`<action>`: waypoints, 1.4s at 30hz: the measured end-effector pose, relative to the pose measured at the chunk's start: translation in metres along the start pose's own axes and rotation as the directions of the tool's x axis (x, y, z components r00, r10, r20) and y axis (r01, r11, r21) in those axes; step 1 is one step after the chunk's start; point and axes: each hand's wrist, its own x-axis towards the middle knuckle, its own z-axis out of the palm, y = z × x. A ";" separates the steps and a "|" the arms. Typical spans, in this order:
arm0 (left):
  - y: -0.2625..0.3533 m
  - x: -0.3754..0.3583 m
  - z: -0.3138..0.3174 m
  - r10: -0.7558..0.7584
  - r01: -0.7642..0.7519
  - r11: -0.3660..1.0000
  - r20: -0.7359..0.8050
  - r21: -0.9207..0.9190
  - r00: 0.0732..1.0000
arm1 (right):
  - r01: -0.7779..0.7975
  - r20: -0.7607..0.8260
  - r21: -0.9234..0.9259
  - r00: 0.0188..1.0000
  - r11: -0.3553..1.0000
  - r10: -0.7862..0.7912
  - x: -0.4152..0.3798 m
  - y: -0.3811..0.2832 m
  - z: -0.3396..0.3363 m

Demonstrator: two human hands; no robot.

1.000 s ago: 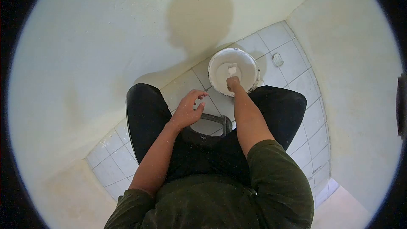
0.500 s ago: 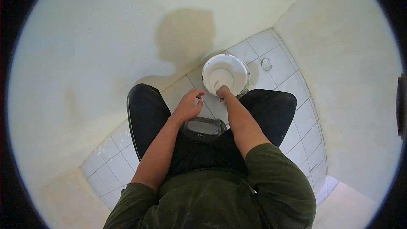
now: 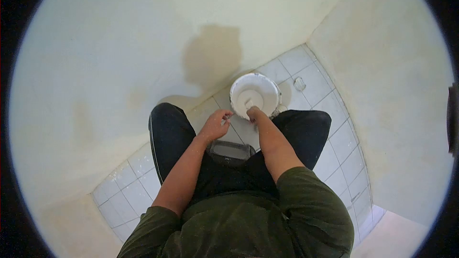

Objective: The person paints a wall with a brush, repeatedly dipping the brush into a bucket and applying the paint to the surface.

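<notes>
A white bucket (image 3: 237,86) with smeared paint on its rim stands on the tiled floor in front of me, pale paint in its bottom. My right hand (image 3: 254,113) is at the bucket's near rim, closed around what looks like a paintbrush (image 3: 248,102). The brush's whitish head points into the bucket; its handle is hidden in my fingers. To the left of the bucket, my left hand (image 3: 216,125) hovers over the floor between my knees. Its fingers are loosely curled, the thumb apart from them, and I see nothing clearly held.
A pale wall (image 3: 119,57) rises close on the far side, another wall (image 3: 397,91) on the right. A small whitish lump (image 3: 300,84) lies on the tiles (image 3: 313,79). Between my thighs shows a dark grey frame-like edge (image 3: 232,150), possibly a seat.
My right hand has turned slightly, and the whitish brush head now shows more above the paint. The left hand stays beside the bucket. The whole view has shifted, with the scene lower in the picture.
</notes>
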 end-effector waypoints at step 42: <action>0.192 -0.037 -0.153 0.416 -0.405 0.909 -0.244 0.098 0.876 | 0.407 -0.722 0.604 0.644 0.686 0.253 -0.413 -0.143 -0.227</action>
